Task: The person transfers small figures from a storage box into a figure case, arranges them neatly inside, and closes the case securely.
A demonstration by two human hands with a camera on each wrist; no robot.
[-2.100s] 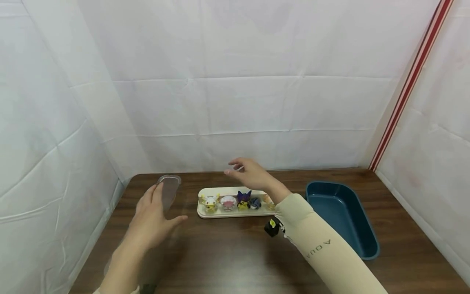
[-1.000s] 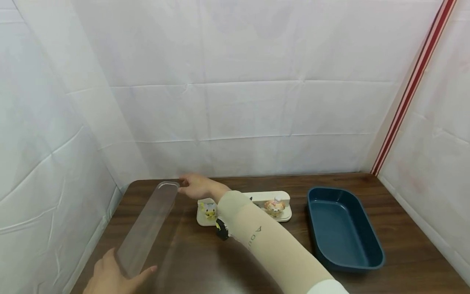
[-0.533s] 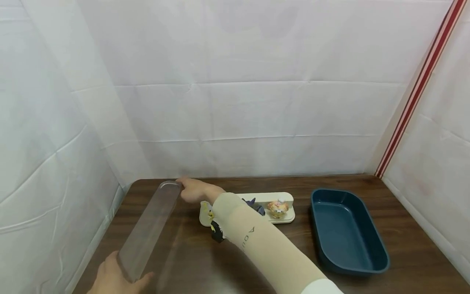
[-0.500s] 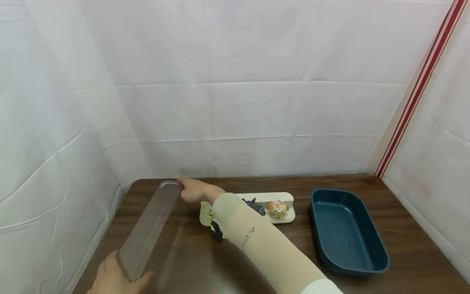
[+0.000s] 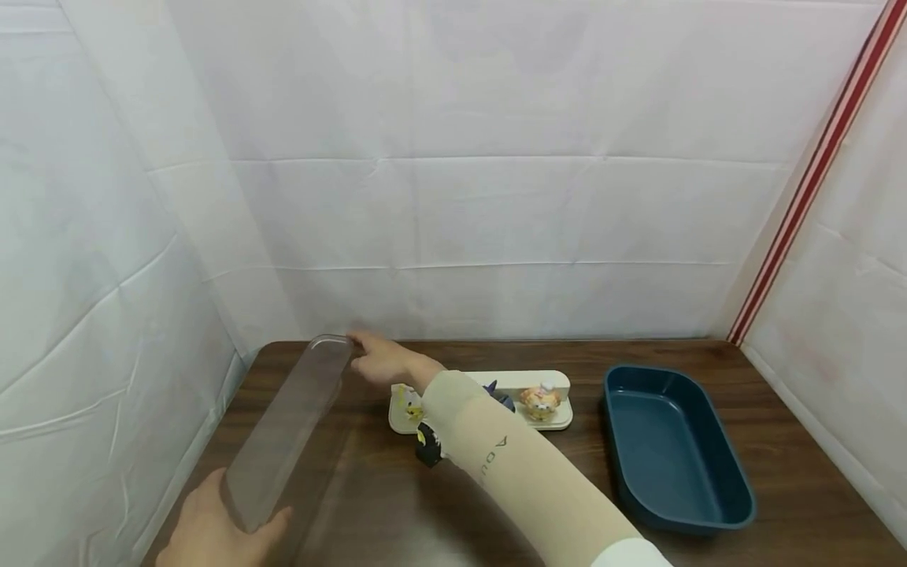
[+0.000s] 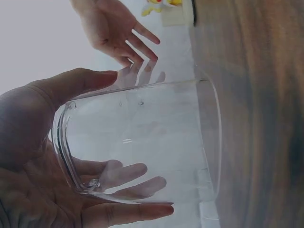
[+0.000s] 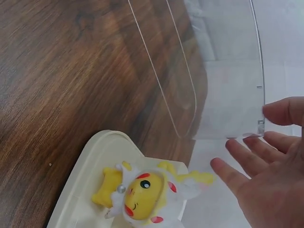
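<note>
A dark wooden table [image 5: 397,504] carries a cream tray [image 5: 560,394] and blue tub [image 5: 673,449].

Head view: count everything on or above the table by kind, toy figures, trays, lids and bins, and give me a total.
Cream tray: 1
Toy figures: 3 in view, yellow figure, dark figure, orange figure; the sleeve hides part of the tray
Clear lid: 1, gripped by the left hand, touched by the right hand
Blue bin: 1
Total: 6

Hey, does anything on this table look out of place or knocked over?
Nothing spilled or damaged. The clear lid is off the cream tray, held between both hands. The figures stand on the tray; the blue bin sits squarely.
</note>
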